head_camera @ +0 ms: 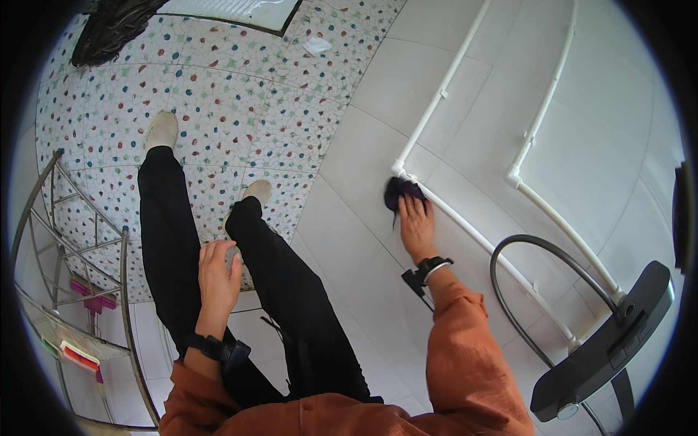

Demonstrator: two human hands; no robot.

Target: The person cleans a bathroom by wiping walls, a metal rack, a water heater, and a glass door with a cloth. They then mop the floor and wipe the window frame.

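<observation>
My right hand [419, 226] presses a dark purple cloth [402, 193] against the grey tiled wall [360, 147]. The cloth lies just below the corner fitting [399, 168] of a white pipe [463, 226], and my fingertips cover part of it. My left hand [218, 272] hangs in front of my black trousers [305, 310], palm turned inward and fingers curved. A small greyish patch shows between its thumb and fingers; whether that is something held or the floor behind cannot be made out.
A second white pipe [561, 218] runs along the wall. At the lower right is a black shower unit [602, 343] with a hose [493, 278]. A metal rack [126, 283] stands at the left, near a purple brush [92, 294]. A mop head [112, 32] and white scrap [317, 46] lie on the patterned floor [218, 98].
</observation>
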